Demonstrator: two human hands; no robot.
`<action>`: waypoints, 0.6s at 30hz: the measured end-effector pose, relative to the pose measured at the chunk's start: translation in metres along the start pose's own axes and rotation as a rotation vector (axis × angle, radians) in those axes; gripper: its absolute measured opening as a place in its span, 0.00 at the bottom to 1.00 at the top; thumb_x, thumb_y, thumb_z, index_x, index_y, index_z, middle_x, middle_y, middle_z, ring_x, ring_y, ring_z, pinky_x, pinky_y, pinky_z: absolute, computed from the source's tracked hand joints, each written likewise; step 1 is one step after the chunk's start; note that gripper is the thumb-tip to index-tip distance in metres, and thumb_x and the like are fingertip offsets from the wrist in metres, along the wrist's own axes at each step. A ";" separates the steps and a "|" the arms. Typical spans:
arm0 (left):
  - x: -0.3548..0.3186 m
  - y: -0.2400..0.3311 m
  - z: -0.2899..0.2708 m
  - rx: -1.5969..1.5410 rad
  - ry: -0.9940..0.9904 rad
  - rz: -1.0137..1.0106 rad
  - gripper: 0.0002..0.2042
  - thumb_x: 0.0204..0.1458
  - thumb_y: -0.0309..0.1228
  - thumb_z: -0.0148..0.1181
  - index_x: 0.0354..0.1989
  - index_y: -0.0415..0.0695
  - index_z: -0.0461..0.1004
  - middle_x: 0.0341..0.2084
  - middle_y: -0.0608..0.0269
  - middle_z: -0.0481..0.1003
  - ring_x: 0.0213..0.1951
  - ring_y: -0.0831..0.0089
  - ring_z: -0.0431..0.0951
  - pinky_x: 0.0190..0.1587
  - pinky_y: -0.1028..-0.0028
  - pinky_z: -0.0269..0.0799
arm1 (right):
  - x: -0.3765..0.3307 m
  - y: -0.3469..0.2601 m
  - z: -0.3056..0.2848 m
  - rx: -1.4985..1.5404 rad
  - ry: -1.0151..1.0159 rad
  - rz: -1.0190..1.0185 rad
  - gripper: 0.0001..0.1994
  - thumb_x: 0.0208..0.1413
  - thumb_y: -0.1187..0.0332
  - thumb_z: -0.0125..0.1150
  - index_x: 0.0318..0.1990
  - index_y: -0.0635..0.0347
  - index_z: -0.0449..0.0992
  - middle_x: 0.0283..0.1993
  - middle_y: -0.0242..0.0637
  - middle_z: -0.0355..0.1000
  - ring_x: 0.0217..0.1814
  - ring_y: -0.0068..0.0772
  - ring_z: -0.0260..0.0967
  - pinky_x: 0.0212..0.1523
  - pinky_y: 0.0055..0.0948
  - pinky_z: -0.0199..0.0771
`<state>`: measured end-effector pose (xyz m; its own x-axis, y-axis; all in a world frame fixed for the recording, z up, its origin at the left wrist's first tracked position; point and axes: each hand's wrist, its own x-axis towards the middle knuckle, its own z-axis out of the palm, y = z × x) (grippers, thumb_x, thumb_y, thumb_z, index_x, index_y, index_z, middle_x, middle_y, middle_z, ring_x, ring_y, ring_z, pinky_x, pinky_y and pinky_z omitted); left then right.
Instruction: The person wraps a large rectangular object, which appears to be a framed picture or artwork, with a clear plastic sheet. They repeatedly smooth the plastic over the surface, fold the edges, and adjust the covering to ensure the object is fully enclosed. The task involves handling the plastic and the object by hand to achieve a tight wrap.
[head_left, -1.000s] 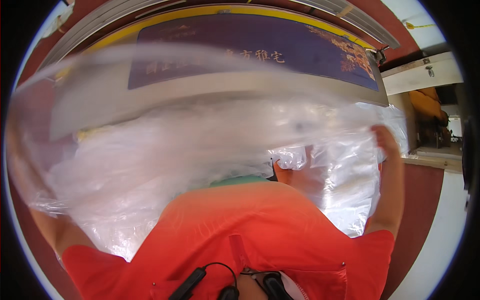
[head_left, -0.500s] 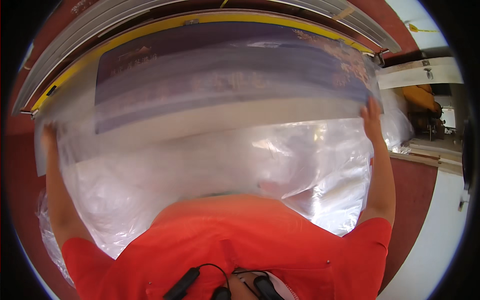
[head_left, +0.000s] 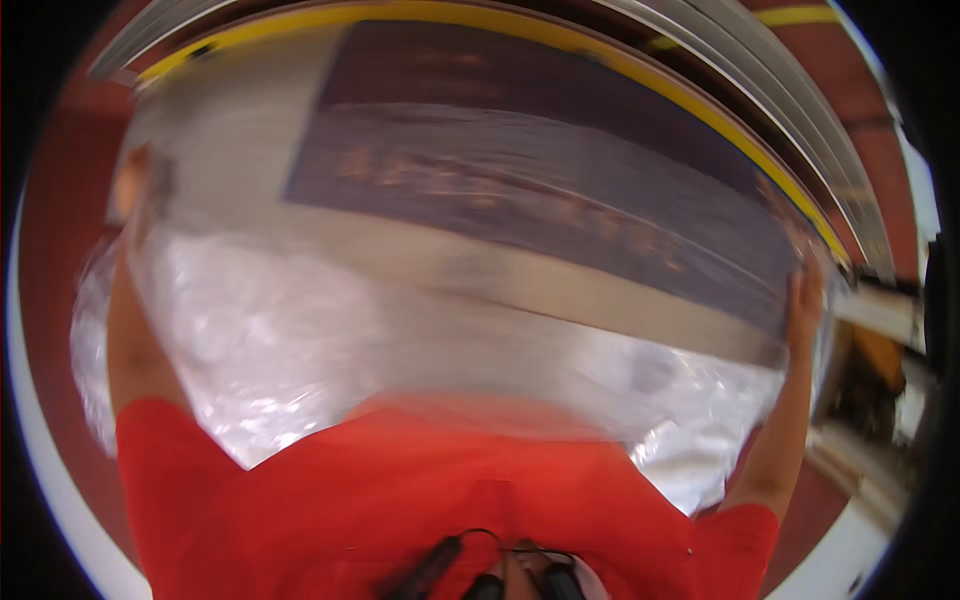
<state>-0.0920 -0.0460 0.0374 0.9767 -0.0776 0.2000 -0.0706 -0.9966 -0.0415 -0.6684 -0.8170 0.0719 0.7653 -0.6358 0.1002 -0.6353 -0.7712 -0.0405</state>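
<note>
Before me lies a long flat panel with a beige border (head_left: 560, 285) and a dark purple-blue printed face (head_left: 470, 150) bearing orange lettering. Clear plastic film (head_left: 270, 330) drapes over it and hangs down in front of my red shirt. My arms are spread wide. At the far left my left hand (head_left: 135, 190) grips the film beside the panel's end, its fingers blurred. On the right my right hand (head_left: 805, 295) is closed on the film at the panel's right end, also smeared by motion.
A yellow edge strip (head_left: 660, 80) runs behind the panel, with grey metal rails (head_left: 800, 110) beyond it. Crumpled film (head_left: 92, 340) hangs at the left over the red floor (head_left: 60, 240). Pale boards (head_left: 860, 465) and a blurred orange-yellow item (head_left: 875, 360) are at the right.
The view has turned, so the panel now slants down to the right. Both hands stay at its ends with the film between them. Everything is more blurred.
</note>
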 end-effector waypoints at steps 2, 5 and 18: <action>0.004 0.028 -0.001 -0.110 0.088 0.032 0.21 0.49 0.48 0.38 0.33 0.43 0.68 0.29 0.53 0.71 0.33 0.59 0.70 0.35 0.65 0.63 | 0.000 0.051 0.007 -0.193 0.053 -0.200 0.24 0.53 0.56 0.37 0.54 0.60 0.53 0.56 0.45 0.51 0.60 0.39 0.43 0.57 0.31 0.45; 0.001 0.037 -0.007 -0.175 0.102 -0.045 0.19 0.45 0.50 0.41 0.28 0.46 0.68 0.27 0.49 0.71 0.33 0.53 0.70 0.33 0.61 0.63 | 0.039 -0.008 -0.024 -0.451 -0.172 0.307 0.19 0.53 0.65 0.41 0.52 0.62 0.56 0.54 0.46 0.54 0.58 0.38 0.48 0.56 0.30 0.46; -0.014 0.039 -0.018 -0.210 0.096 -0.101 0.16 0.46 0.43 0.37 0.35 0.47 0.67 0.33 0.50 0.70 0.38 0.54 0.69 0.40 0.61 0.63 | -0.121 -0.462 -0.039 -0.177 -0.848 -1.251 0.21 0.38 0.49 0.56 0.28 0.60 0.69 0.22 0.35 0.66 0.24 0.37 0.64 0.28 0.33 0.61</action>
<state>-0.1116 -0.0845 0.0505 0.9579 0.0306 0.2853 -0.0238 -0.9824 0.1854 -0.4714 -0.3826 0.1176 0.5968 0.5250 -0.6068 0.4898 -0.8374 -0.2428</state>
